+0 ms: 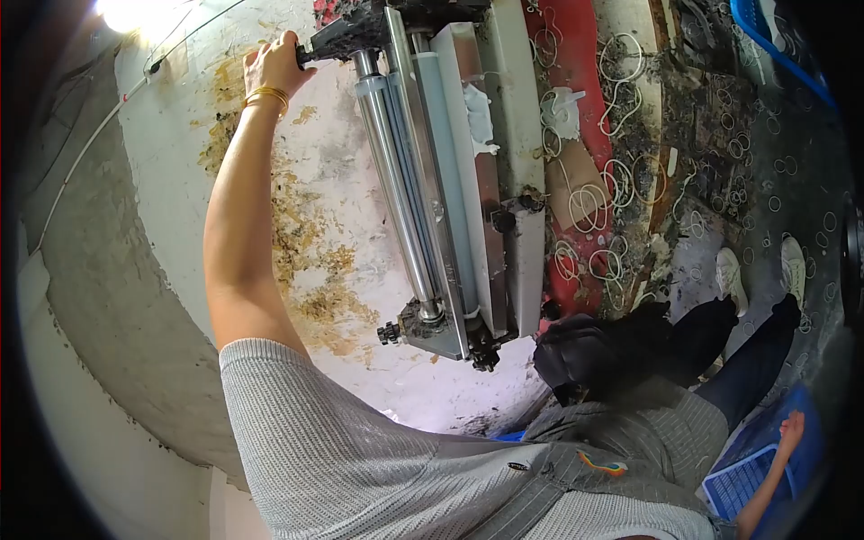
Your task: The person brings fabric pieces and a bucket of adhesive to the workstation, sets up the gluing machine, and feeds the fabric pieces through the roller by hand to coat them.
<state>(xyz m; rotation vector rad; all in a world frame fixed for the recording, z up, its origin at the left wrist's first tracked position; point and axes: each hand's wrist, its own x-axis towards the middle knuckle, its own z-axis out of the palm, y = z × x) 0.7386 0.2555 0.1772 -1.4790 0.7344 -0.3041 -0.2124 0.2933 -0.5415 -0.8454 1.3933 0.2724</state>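
Observation:
My left hand [273,68], with yellow bangles on the wrist, is stretched out to the machine's far end. Its fingers close round a black knob [303,57]. The roller machine [504,117] has a shiny metal roller [396,189], a pale roller [447,171] beside it and grey metal bars. Dark grime coats its end bracket. A second black knob [389,334] sits at the near end. My right hand [790,432] hangs low at the lower right, over a blue basket [747,486]. Its fingers look curled, and nothing shows in them.
Pale loops [589,202] lie scattered over a red panel [576,270] and the dark floor [783,180]. A black cloth or bag [598,351] is near my legs. A stained wall [315,243] stands behind the machine, with a white cable [81,162] on the left.

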